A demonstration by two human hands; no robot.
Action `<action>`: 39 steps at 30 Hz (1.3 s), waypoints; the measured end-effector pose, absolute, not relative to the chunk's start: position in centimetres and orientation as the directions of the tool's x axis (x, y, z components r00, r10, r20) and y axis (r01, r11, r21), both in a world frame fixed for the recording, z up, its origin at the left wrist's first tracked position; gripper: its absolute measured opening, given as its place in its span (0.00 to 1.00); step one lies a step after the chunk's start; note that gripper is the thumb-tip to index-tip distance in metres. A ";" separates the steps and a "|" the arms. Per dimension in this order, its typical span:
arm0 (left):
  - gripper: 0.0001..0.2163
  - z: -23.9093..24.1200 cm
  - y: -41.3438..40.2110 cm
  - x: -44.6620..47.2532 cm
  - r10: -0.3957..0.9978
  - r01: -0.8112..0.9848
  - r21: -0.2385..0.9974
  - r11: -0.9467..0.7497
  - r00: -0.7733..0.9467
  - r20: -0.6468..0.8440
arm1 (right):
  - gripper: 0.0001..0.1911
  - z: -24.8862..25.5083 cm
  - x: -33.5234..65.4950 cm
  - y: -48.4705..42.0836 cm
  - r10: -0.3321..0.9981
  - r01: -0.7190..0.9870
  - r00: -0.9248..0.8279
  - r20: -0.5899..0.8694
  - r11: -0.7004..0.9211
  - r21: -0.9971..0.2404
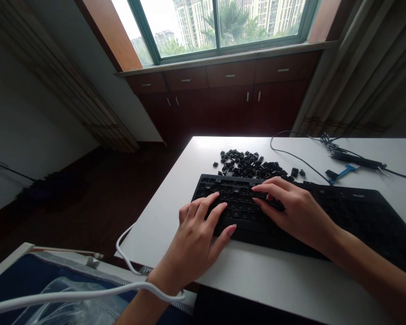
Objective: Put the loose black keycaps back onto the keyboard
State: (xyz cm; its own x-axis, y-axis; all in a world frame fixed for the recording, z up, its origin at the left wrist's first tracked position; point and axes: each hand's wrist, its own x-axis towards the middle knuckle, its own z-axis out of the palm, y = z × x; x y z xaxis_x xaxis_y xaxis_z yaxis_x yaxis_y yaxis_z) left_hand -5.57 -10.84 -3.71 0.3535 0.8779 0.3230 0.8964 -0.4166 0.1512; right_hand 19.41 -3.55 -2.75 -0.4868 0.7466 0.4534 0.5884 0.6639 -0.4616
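A black keyboard (243, 225) lies on the white table, its left part showing bare square key sockets. Behind its far edge, many loose black keycaps (250, 164) are heaped. My left hand (196, 230) rests over the keyboard's left end, fingers spread, with fingertips on the key area and the thumb near the front edge. Over the middle of the key area is my right hand (291, 205); its index finger and thumb point left, tips slightly apart at the keys. Nothing shows between them against the dark keyboard. The keyboard's middle is partly hidden beneath this hand.
To the right, a black cable (301, 158) curls near a blue brush (347, 171) and a dark stick-like tool (357, 159). A white cable (88, 293) crosses my left wrist. Lower left is a blue zippered bag (13, 280) with clear plastic. The table's left edge drops to a dark floor.
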 end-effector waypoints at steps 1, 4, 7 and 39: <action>0.20 -3.7 -10.8 -5.6 0.877 0.897 0.149 -0.417 0.354 0.323 | 0.12 -2.8 19.4 -3.5 0.750 0.593 -0.481 0.454 0.660 -0.461; 0.19 -3.8 -10.8 -5.6 0.876 0.897 0.142 -0.418 0.356 0.325 | 0.11 -2.8 19.5 -3.5 0.757 0.604 -0.467 0.457 0.651 -0.461; 0.19 -3.8 -10.8 -5.6 0.875 0.898 0.137 -0.417 0.356 0.328 | 0.12 -2.9 19.5 -3.5 0.759 0.610 -0.465 0.455 0.647 -0.457; 0.19 -3.9 -10.9 -5.7 0.878 0.898 0.170 -0.407 0.332 0.345 | 0.09 -2.8 18.6 -4.5 0.695 0.612 -0.537 0.479 0.711 -0.345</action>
